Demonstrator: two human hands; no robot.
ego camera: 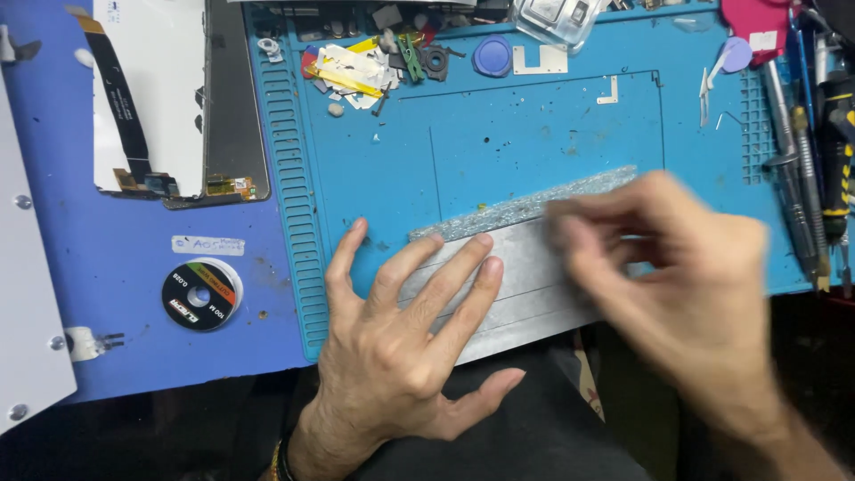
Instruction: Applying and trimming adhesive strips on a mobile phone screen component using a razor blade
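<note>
On blue mat (499, 142): left hand (401, 347) flat on grey panel (525, 276), round spool (202, 294) left

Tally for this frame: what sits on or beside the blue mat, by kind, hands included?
Hands: 2, the left hand flat on the grey panel, the right hand blurred over it
Grey panels: 1
Display panels with flex cable: 1
Wire spools: 1
Blue round picks: 1
Blue mats: 1
Total: 7
</note>
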